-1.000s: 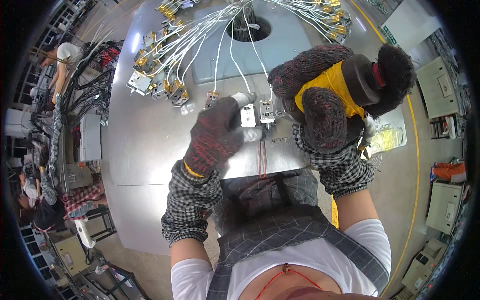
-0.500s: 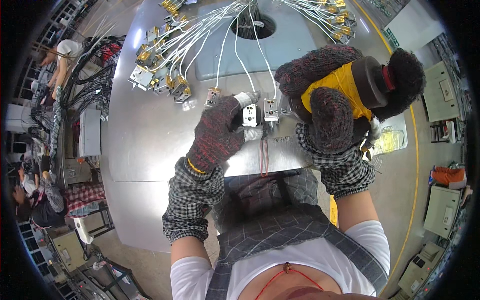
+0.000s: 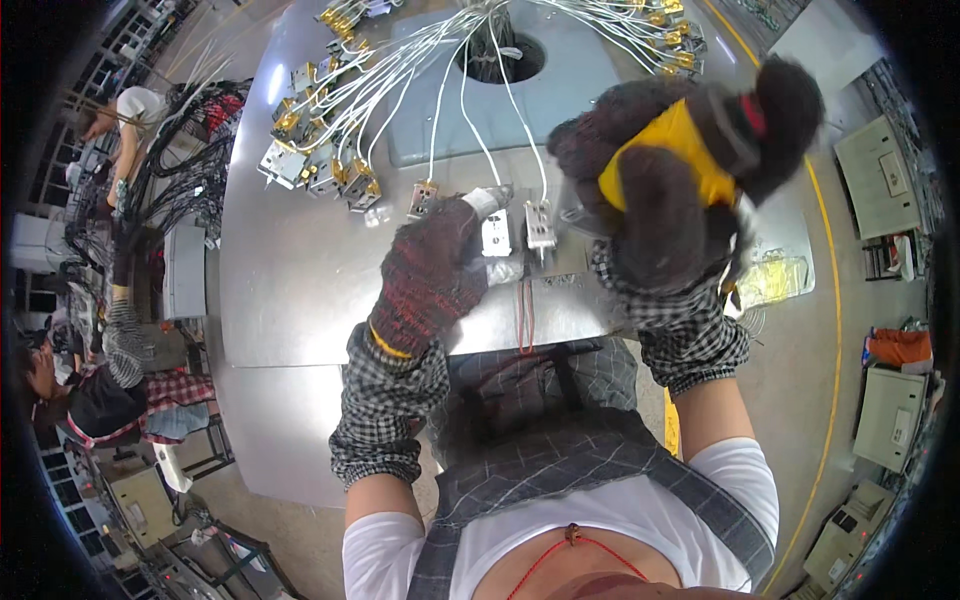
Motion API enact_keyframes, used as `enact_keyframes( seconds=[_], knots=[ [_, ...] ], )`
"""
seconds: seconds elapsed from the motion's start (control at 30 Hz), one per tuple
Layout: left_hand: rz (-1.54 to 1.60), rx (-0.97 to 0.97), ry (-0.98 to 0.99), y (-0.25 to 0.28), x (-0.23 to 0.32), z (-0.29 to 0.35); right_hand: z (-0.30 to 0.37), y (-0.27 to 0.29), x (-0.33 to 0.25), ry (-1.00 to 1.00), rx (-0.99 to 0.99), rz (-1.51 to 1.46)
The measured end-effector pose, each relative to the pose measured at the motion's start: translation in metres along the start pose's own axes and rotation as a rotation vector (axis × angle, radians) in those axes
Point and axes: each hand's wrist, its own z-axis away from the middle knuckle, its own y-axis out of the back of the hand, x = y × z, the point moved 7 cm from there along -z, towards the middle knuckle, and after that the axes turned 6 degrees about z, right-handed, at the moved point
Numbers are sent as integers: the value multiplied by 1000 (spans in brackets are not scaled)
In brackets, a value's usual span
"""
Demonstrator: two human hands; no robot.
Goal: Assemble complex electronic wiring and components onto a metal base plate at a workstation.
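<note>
Left hand [image 3: 428, 280], gloved, fingers pinched narrow on a white wired socket [image 3: 497, 232] near the worktop's [image 3: 290, 290] front edge. Right hand [image 3: 665, 215] wraps tight around a yellow power screwdriver [image 3: 690, 160], raised just right of a 2nd socket [image 3: 540, 225].

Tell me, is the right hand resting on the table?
No. The right hand is raised above the table, gripping a yellow tool.

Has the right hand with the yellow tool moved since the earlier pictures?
Yes. The right hand with the yellow tool has risen toward the round table hole.
</note>
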Motion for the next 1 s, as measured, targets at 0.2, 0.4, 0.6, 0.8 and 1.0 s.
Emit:
enact_keyframes(
  seconds=[0.2, 0.4, 0.6, 0.8, 1.0],
  knots=[
    [214, -77, -140, -26, 41, -24, -11, 28, -32, 302, 322, 427],
    [20, -83, 5, -12, 26, -21, 10, -4, -2, -5, 29, -251],
    [-12, -73, 26, -13, 30, -17, 24, -7, 3, -74, 41, -224],
    [-182, -102, 13, -17, 31, -20, 22, -5, 1, -61, 39, -207],
    [-151, -84, -40, -14, 28, -19, 15, -12, -1, -32, 38, -183]
  ],
)
